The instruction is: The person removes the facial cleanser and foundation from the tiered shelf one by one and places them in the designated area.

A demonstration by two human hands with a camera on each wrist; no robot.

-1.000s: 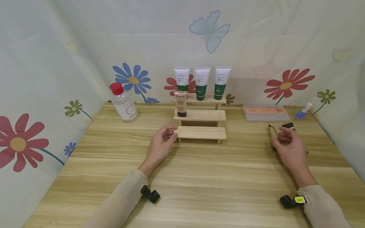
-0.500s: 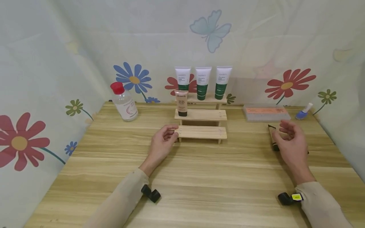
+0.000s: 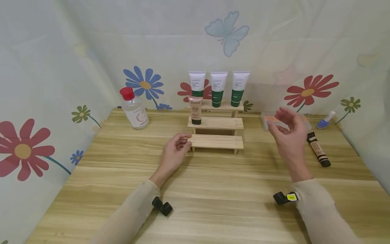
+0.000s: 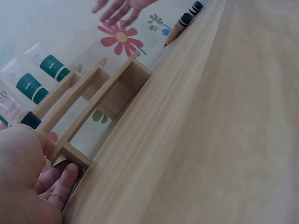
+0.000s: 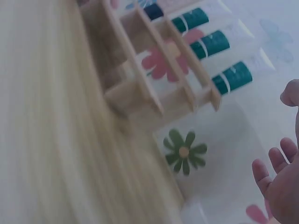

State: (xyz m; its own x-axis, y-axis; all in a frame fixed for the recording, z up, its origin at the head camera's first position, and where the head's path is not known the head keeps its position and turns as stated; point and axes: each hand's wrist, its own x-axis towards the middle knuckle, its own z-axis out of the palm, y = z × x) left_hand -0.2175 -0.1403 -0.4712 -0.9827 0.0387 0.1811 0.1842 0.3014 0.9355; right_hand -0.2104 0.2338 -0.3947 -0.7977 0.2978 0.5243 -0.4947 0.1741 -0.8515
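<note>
In the head view my left hand (image 3: 175, 152) grips the left end of the lowest step of a three-step wooden display stand (image 3: 217, 141). The left wrist view shows its fingers curled round that end. My right hand (image 3: 289, 142) is raised above the table right of the stand, fingers loosely bent and apart, holding nothing. Beside it lies a beige tube with black ends (image 3: 318, 149). A second such tube (image 4: 177, 30) shows in the left wrist view; the right hand hides it from the head view. A BB cream tube (image 3: 196, 110) stands on the middle step.
Three white-and-green tubes (image 3: 217, 89) stand on the top step. A clear bottle with a red cap (image 3: 136, 113) is at the back left. Back right are a clear box with an orange label (image 3: 268, 118), partly behind the right hand, and a blue nail polish bottle (image 3: 326, 121).
My right hand has lifted off the beige tubes and moved left and away from me, uncovering the right-hand tube. The left hand has stayed on the stand.
</note>
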